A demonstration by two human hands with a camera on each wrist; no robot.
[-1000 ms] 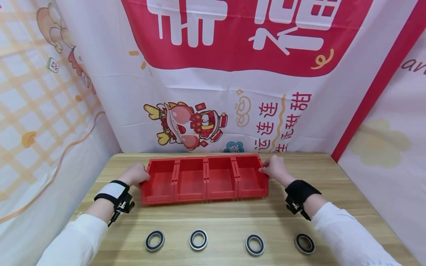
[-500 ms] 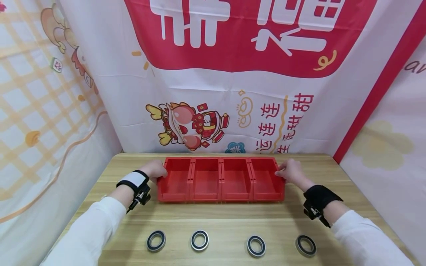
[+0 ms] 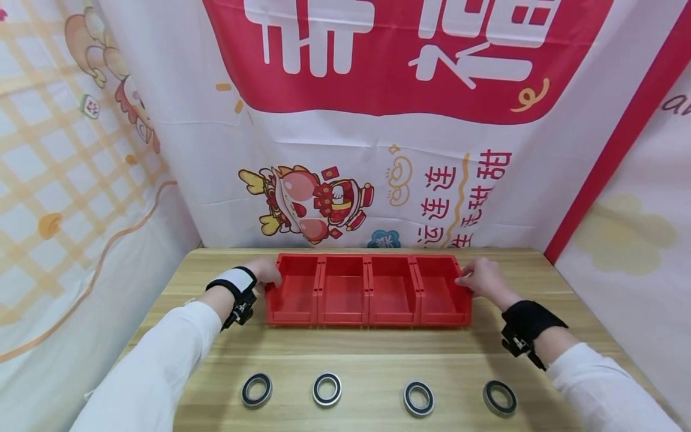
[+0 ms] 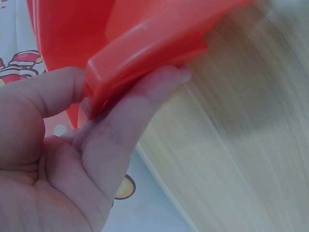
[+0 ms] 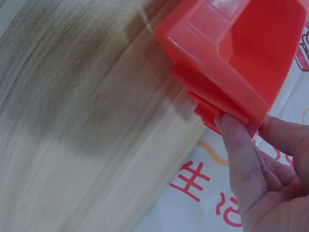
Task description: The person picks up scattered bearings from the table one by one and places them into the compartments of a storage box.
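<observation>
Four joined red bins [image 3: 369,291], left hand [image 3: 266,271], right hand [image 3: 479,279] pinching its ends.

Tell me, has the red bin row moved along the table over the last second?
Yes. The red bin row, gripped by the left hand and right hand, slid rightward relative to the bearings.
</observation>
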